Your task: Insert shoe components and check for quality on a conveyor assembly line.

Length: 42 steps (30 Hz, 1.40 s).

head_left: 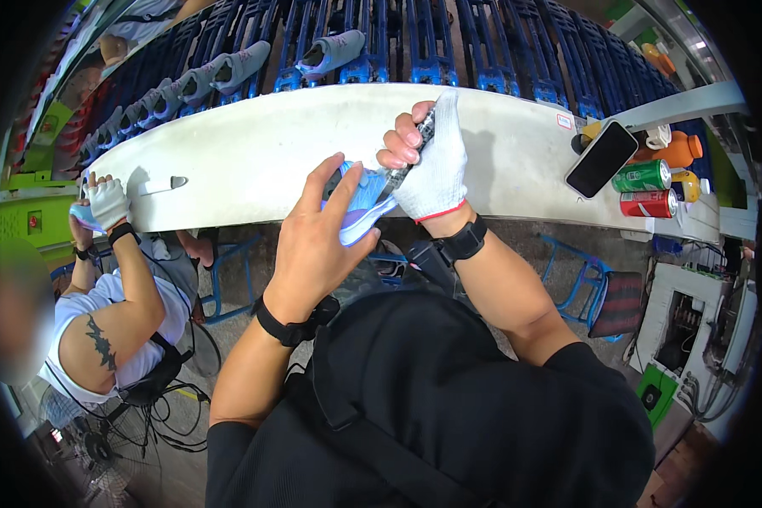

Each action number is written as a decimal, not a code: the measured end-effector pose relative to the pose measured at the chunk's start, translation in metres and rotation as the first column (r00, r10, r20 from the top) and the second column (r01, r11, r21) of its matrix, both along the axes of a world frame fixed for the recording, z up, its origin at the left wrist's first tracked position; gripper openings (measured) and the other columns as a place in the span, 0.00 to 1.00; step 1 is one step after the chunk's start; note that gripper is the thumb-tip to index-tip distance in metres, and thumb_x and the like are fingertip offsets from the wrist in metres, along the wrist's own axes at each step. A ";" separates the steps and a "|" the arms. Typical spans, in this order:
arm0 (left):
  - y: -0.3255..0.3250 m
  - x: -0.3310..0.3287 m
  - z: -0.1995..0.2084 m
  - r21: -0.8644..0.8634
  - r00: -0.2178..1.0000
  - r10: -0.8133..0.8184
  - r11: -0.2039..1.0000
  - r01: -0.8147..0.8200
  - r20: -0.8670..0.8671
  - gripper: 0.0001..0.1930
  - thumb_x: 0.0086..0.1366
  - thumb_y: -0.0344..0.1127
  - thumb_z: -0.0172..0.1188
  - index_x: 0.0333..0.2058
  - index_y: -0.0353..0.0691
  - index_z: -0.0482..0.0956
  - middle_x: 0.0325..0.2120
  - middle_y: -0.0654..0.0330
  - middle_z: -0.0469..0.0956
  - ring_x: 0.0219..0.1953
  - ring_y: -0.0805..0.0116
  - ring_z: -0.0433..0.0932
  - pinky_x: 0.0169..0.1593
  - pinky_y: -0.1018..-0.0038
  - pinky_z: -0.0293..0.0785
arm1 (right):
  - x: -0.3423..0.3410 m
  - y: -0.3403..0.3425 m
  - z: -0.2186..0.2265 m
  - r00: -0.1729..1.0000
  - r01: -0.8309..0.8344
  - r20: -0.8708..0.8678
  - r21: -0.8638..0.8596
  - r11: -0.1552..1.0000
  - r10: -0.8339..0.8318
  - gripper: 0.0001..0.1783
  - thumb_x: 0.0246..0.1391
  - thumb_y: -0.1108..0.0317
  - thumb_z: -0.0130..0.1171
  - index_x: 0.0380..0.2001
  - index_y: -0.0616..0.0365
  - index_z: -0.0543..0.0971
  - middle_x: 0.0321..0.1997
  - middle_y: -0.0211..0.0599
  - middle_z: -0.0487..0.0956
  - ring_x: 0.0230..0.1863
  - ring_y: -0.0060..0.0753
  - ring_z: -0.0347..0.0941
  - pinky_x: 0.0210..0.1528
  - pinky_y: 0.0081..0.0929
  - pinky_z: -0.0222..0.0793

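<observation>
My left hand (313, 230) grips a light blue shoe (362, 199) with a white and lavender sole, fingers on one side and thumb beneath. The shoe is tilted above the front edge of the white table (254, 152). My right hand (436, 169) wears a white knit glove with a red hem and bare fingertips. Its fingers wrap a slim hand tool (429, 131) with a black-and-white mottled handle. The tool's narrow end points down to the shoe opening; its exact tip is hard to make out. Part of the shoe lies hidden behind my left fingers.
Beyond the table, a blue slatted conveyor (432, 51) carries several grey-blue shoes (334, 52). A phone (601, 159), a green can (642, 176), a red can (648, 203) and bottles stand right. At left, a co-worker (114, 313) holds another shoe near a small white-handled tool (162, 184).
</observation>
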<state>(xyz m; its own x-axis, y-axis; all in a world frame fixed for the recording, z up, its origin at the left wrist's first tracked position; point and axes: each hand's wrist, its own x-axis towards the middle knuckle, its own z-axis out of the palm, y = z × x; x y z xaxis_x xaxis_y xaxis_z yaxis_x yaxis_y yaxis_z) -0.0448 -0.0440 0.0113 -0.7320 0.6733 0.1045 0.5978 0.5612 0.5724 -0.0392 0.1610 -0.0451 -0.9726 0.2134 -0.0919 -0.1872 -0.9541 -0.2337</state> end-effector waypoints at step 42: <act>-0.028 0.006 0.002 0.039 0.999 -0.023 0.999 0.024 -0.039 0.47 0.58 0.43 0.81 0.74 0.40 0.69 0.74 0.47 0.67 0.63 0.39 0.82 0.60 0.53 0.84 | 0.025 0.032 0.032 0.933 -0.031 0.276 0.700 0.713 -0.231 0.20 0.75 0.45 0.62 0.42 0.51 0.81 0.24 0.30 0.79 0.20 0.29 0.73 0.26 0.29 0.71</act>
<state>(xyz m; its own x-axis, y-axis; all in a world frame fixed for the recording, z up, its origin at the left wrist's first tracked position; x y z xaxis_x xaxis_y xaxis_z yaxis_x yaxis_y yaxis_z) -0.0389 -0.0722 0.0135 -0.7110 0.6850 0.1591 0.6326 0.5243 0.5700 -0.0143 0.1933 -0.0127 -0.8809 0.4379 -0.1797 -0.0616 -0.4826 -0.8736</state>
